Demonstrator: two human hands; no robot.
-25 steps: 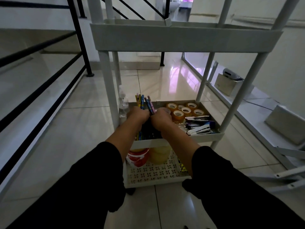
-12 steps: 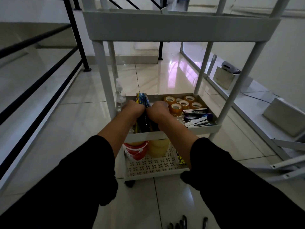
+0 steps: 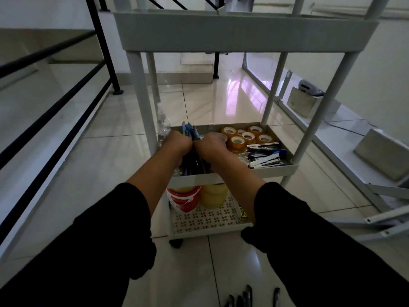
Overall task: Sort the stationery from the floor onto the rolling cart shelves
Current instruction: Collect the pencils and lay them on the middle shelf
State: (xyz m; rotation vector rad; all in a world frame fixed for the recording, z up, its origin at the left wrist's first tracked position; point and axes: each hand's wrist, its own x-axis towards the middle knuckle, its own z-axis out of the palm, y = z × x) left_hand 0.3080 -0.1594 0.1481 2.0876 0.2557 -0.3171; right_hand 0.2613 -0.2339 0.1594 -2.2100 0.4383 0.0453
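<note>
Head: glossy tiled floor (image 3: 232,103), black railing (image 3: 66,89) left.

You see a dim scene: pinkish glare on the far floor (image 3: 241,100), dark sleeves (image 3: 93,247), bowed wide-angle edges.

A black metal railing (image 3: 66,94) slants across the left of the frame, its post foot standing on the glossy tiled floor (image 3: 232,103). At the right, a small metal box (image 3: 303,104) with a grey device (image 3: 311,87) on top sits on a white ledge. Pale folded frame legs (image 3: 389,216) lie at the lower right.
</note>
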